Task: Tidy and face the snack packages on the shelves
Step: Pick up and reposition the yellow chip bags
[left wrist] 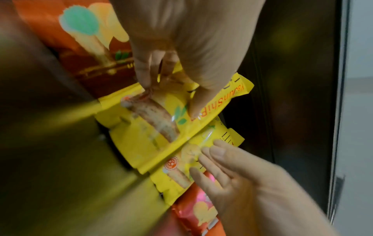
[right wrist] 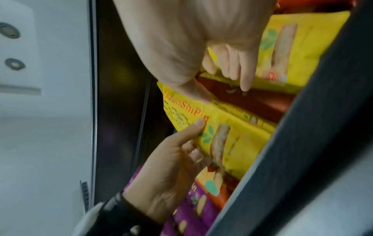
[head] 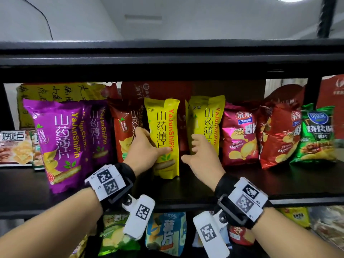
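Note:
Two yellow yam-crisp bags stand upright mid-shelf. My left hand [head: 149,143] grips the left yellow bag [head: 163,127] by its left edge, thumb across the front and fingers behind it. In the left wrist view the same hand [left wrist: 169,94] pinches that bag [left wrist: 141,135]. My right hand [head: 193,149] is spread, its straight fingers against the lower front of the right yellow bag [head: 206,118]. In the right wrist view the right hand [right wrist: 224,86] reaches over that bag [right wrist: 306,47], holding nothing.
Purple bags [head: 61,142] and a red-brown bag [head: 122,127] stand left of the yellow ones. Red potato-chip bags [head: 240,135] and a green bag [head: 316,133] stand right. The black shelf board [head: 251,181] shows in front. More bags fill the lower shelf [head: 165,233].

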Demonstrator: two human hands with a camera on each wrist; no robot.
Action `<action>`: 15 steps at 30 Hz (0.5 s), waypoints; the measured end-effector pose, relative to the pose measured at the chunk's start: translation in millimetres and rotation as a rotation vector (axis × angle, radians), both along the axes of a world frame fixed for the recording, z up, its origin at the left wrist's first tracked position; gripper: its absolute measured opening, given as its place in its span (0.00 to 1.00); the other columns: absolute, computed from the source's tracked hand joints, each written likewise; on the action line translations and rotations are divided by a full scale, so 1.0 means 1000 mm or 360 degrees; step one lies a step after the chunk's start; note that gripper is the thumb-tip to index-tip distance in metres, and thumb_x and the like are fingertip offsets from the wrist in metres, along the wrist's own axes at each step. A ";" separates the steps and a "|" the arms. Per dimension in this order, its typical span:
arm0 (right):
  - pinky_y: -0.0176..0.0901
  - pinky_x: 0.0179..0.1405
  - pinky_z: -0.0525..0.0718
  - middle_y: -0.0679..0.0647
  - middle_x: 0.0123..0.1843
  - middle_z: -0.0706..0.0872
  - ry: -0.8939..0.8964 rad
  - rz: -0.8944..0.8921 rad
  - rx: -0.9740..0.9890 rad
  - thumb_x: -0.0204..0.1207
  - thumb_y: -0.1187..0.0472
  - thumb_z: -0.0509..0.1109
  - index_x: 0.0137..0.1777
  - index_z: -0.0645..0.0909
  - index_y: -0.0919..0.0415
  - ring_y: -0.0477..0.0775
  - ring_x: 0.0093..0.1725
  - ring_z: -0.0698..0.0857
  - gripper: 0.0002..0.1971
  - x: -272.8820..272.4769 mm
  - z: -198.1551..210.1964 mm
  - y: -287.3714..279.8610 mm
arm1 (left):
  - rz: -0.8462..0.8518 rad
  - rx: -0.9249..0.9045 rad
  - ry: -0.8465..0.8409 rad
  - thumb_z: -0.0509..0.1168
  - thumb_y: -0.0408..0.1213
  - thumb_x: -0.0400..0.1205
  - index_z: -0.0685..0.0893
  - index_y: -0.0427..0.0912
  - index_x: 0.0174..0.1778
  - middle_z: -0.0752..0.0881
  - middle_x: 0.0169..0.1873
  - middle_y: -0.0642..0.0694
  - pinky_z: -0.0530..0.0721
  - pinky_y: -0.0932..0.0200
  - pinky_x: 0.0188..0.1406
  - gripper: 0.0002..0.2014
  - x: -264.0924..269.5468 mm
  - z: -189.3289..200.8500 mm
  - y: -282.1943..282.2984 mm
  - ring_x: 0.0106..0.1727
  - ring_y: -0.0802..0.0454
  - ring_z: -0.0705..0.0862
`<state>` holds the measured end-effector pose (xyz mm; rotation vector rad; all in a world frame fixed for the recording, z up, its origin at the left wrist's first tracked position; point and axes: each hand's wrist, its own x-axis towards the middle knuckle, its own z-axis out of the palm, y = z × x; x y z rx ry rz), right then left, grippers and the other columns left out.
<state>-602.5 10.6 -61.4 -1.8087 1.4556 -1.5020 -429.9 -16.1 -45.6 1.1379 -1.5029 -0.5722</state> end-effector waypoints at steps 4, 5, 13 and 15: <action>0.62 0.68 0.81 0.59 0.73 0.72 -0.0089 -0.0435 -0.0201 0.65 0.60 0.85 0.81 0.62 0.62 0.62 0.73 0.73 0.47 -0.033 0.016 -0.012 | 0.0256 0.0053 -0.0288 0.87 0.44 0.64 0.65 0.41 0.57 0.82 0.48 0.51 0.85 0.51 0.51 0.39 0.002 0.015 -0.024 0.52 0.49 0.83; 0.63 0.63 0.84 0.60 0.74 0.70 -0.0147 -0.0454 -0.0164 0.64 0.60 0.86 0.81 0.60 0.62 0.64 0.73 0.74 0.49 -0.039 0.020 -0.015 | 0.0295 0.0080 -0.0350 0.87 0.45 0.64 0.64 0.41 0.56 0.81 0.49 0.48 0.84 0.49 0.53 0.40 0.001 0.018 -0.028 0.53 0.45 0.83; 0.29 0.11 0.76 0.54 0.49 0.75 -0.0236 -0.0263 0.0165 0.67 0.63 0.85 0.60 0.66 0.63 0.48 0.39 0.79 0.31 -0.061 0.034 -0.039 | 0.0541 0.0254 -0.0752 0.86 0.50 0.65 0.64 0.38 0.60 0.84 0.55 0.38 0.87 0.41 0.55 0.42 -0.005 0.035 -0.043 0.54 0.34 0.88; 0.26 0.07 0.71 0.51 0.47 0.74 -0.0241 -0.0264 0.0209 0.67 0.62 0.85 0.59 0.64 0.60 0.45 0.37 0.76 0.32 -0.061 0.037 -0.046 | 0.0546 0.0262 -0.0745 0.86 0.53 0.65 0.64 0.38 0.61 0.84 0.57 0.37 0.87 0.40 0.57 0.44 -0.005 0.035 -0.044 0.53 0.34 0.89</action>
